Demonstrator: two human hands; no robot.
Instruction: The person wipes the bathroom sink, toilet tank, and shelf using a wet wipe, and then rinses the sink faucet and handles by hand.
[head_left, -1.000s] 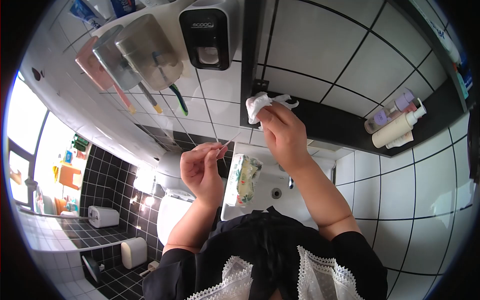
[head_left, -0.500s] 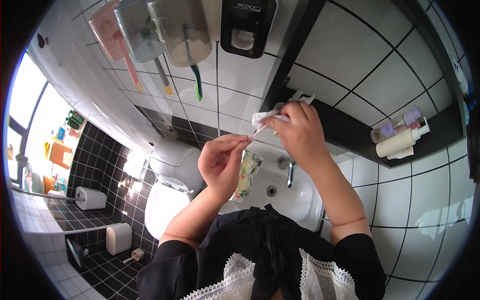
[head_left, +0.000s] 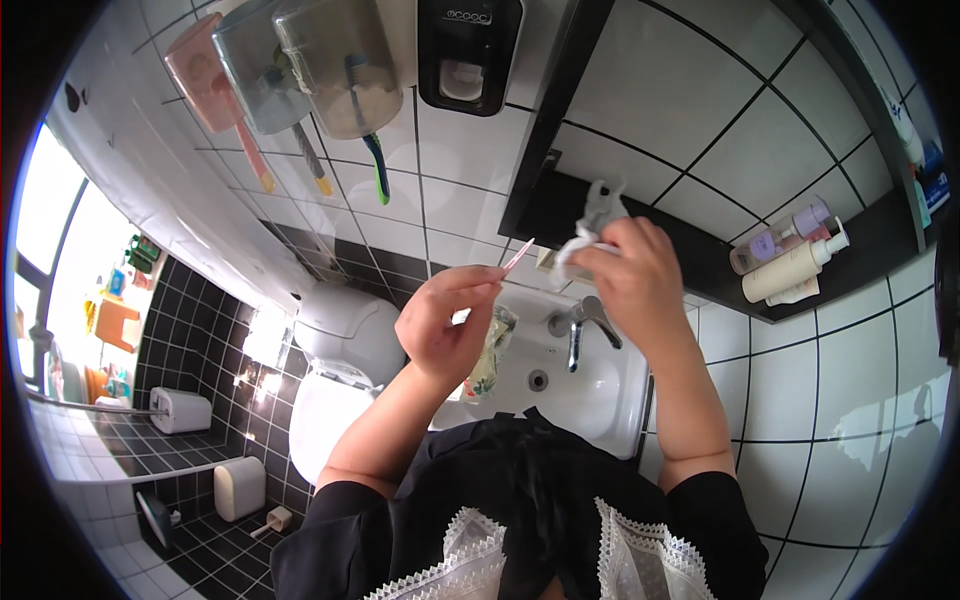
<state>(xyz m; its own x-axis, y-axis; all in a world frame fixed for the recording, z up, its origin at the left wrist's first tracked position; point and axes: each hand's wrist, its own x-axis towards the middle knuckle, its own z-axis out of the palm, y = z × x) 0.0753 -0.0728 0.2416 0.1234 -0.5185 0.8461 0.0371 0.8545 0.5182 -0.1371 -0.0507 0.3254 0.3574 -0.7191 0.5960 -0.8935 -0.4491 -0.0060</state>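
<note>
Left hand [head_left: 447,318] pinches a thin pinkish stick [head_left: 518,257] between thumb and fingertips, and the stick slants up toward the right from the grip. Right hand [head_left: 640,270] grasps a crumpled white tissue [head_left: 572,252] in its fingers, with part of the tissue trailing out above them. Stick and tissue are near each other but apart. Both hands are raised above the wall side of a white sink [head_left: 612,405].

Partly hidden behind the left hand, a soft pack [head_left: 485,372] with a white, yellow and green print lies at the left side of the sink. Beside it are the round drain [head_left: 538,380] and, near the right forearm, a chrome faucet [head_left: 574,345].

Beyond the right hand runs a black shelf [head_left: 712,265]; at its right end a cream pump bottle [head_left: 790,272] lies next to a clear bottle with a lilac cap [head_left: 768,245]. Farther up the tiled wall are a black dispenser [head_left: 468,50] and, to its left, a row of three cups: pink [head_left: 200,72], grey [head_left: 245,85] and brownish clear [head_left: 340,95], each with a toothbrush handle sticking out. To the left of the sink stands a toilet [head_left: 322,418], with dark tiles past it and a bright window [head_left: 45,200] at the far left.
</note>
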